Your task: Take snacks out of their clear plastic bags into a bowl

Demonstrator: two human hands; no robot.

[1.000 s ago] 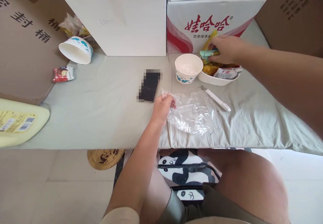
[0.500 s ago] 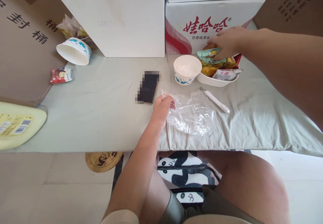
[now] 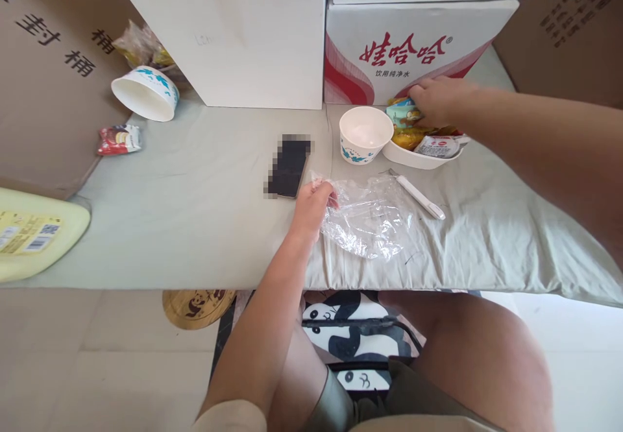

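Note:
My left hand (image 3: 314, 205) is closed on the edge of a clear plastic bag (image 3: 370, 221) that lies crumpled on the cloth. My right hand (image 3: 438, 102) reaches over a white oval dish (image 3: 413, 157) filled with snack packets. Its thumb and fingers press round a green snack packet (image 3: 402, 117) there; some fingertips are hidden. Below it in the dish are a yellow packet (image 3: 407, 138) and a white packet (image 3: 438, 147). Touching the dish on its left stands a white paper bowl (image 3: 365, 137) with blue leaves. A white utility knife (image 3: 418, 196) lies beside the bag.
A phone (image 3: 291, 167) lies left of the bag. At the far left are a tipped paper bowl (image 3: 146, 95), a red-and-white packet (image 3: 119, 140) and a pale yellow jug (image 3: 39, 234). White boxes (image 3: 263, 43) and a printed carton (image 3: 413, 36) line the back.
My right hand has moved down and slightly right over the dish, and the green packet sits lower. My left hand stays on the plastic bag. The view has shifted slightly.

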